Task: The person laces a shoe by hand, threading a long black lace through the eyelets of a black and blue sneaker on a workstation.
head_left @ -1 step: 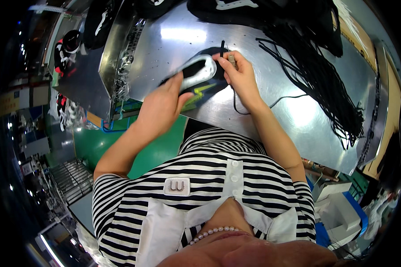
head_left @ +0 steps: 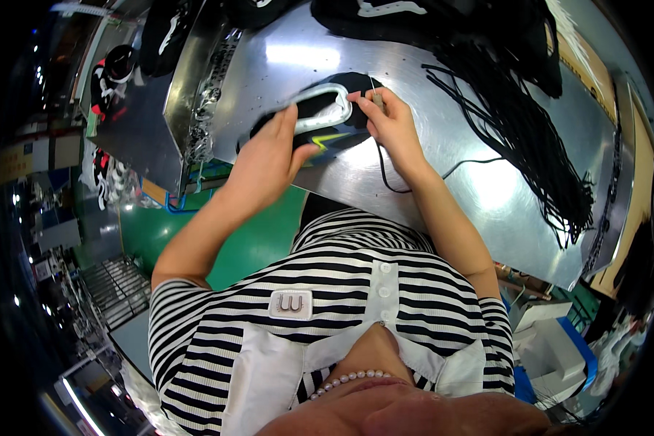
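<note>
The left hand (head_left: 269, 156) is clamped on a dark shoe (head_left: 333, 124) with a white-lined opening, its fingers over the collar and its thumb against the side. The right hand (head_left: 392, 123) pinches a small thin-tipped tool (head_left: 378, 100) just beside the shoe's other end, with a black cord (head_left: 384, 171) looping below it. Right of that hand, a bundle of black laces (head_left: 519, 142) lies on the metal surface (head_left: 479, 192).
</note>
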### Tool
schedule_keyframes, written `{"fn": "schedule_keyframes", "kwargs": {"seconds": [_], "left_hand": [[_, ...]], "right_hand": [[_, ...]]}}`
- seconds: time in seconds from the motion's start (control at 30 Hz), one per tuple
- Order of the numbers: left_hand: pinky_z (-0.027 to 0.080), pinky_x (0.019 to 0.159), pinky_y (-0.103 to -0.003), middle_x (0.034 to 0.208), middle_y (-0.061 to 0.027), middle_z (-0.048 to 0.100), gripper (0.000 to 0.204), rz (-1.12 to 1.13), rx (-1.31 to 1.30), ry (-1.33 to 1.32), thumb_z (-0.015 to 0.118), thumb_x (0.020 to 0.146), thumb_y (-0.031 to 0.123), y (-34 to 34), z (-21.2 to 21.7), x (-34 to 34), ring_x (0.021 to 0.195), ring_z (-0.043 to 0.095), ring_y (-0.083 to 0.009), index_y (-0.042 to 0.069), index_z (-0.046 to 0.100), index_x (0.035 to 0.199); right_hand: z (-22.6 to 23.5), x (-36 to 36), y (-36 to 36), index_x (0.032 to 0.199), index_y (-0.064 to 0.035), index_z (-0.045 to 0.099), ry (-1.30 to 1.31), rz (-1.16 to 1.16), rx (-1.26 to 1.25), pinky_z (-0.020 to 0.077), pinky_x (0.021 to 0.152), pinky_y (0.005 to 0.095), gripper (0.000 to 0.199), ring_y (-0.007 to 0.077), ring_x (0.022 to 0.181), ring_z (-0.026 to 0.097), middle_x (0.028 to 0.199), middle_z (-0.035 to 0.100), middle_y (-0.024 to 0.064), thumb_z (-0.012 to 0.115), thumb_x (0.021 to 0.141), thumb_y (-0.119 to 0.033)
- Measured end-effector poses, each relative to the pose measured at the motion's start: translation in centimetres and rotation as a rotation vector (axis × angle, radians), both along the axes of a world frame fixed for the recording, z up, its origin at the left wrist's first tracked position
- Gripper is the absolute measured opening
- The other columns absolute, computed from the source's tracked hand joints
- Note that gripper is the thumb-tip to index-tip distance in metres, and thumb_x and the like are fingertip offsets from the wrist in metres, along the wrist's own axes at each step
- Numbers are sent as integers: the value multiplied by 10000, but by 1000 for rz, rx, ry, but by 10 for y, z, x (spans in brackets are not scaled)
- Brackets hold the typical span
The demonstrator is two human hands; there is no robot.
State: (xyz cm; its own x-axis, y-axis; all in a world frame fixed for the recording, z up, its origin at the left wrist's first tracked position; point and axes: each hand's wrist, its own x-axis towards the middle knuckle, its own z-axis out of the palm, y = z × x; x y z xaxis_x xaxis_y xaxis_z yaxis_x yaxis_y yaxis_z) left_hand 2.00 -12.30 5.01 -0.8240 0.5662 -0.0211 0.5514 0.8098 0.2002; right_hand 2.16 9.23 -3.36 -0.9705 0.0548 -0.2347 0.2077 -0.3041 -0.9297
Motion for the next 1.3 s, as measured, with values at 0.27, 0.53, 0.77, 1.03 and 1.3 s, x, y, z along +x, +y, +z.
{"fn": "schedule_keyframes", "kwargs": {"seconds": [0.27, 0.53, 0.77, 1.03, 1.3], "left_hand": [[482, 1005, -330, 1222, -141, 652, 741, 470, 559, -1242, 383, 998, 621, 13, -35, -82, 1160, 608, -211, -13, 507, 1361], [431, 1042, -343, 1243, -116, 611, 552, 154, 1342, -1610, 413, 1044, 456, 29, -58, -61, 1178, 562, -214, -24, 534, 1287], [464, 997, -283, 1187, -113, 664, 455, 230, 1295, -1132, 562, 1007, 353, 62, -46, -24, 1126, 614, -174, -32, 626, 1240], [508, 757, -222, 987, -26, 709, 260, 318, 1258, -1036, 675, 942, 230, 63, -32, -13, 874, 641, -90, 17, 717, 1084], [491, 738, -209, 964, 9, 702, 263, 356, 1172, -896, 679, 943, 230, 73, -31, -4, 853, 613, -51, 6, 722, 1074]], "right_hand": [[-8, 12, -15, 964, -66, 596, -27, 8, 35, 280, 474, 169, 75, -3, 533, 354, 1004, 675, -20, 569, 988, -132], [22, 32, 5, 987, -42, 605, 184, -119, -57, 329, 509, 167, 70, 0, 569, 394, 1023, 706, 15, 600, 966, -109], [43, 45, 8, 976, -30, 637, 145, -56, 39, 372, 605, 178, 133, 10, 671, 481, 827, 637, -27, 642, 954, -160], [50, 53, 16, 956, -17, 631, 106, 16, 248, 401, 622, 194, 164, 27, 692, 516, 789, 638, -7, 616, 965, -179], [50, 64, 12, 1058, 11, 592, 232, -127, 371, 475, 624, 229, 167, 91, 695, 609, 791, 671, 74, 622, 958, -119]]}}
